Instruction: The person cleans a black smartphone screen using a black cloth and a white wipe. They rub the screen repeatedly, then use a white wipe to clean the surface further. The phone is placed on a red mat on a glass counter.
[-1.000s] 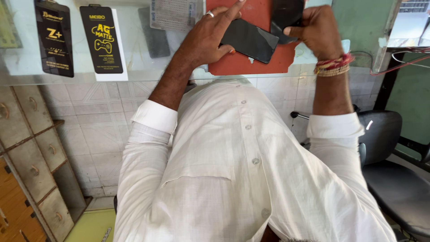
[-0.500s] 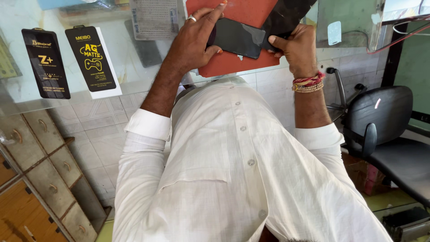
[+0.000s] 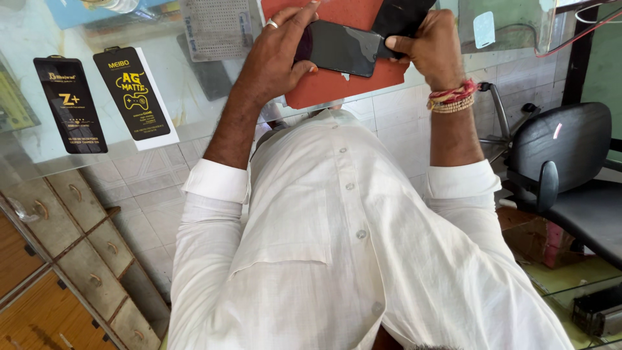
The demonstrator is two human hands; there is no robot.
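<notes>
The left hand (image 3: 275, 55) clasps the dark phone (image 3: 340, 46) flat, steadying it over the red mat (image 3: 337, 84) at the glass desk (image 3: 188, 116) near edge. The right hand (image 3: 431, 48) pinches a black strip (image 3: 402, 16) against its end.

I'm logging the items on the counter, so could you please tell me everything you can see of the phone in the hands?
The phone is a slim black slab with rounded corners and a glossy dark face, apparently switched off. It lies roughly flat, tilted slightly, over the red mat on the glass counter. The left hand grips its left end, fingers curled over the top edge. The right hand pinches its right end along with a second black piece, whose nature I cannot tell.
</notes>
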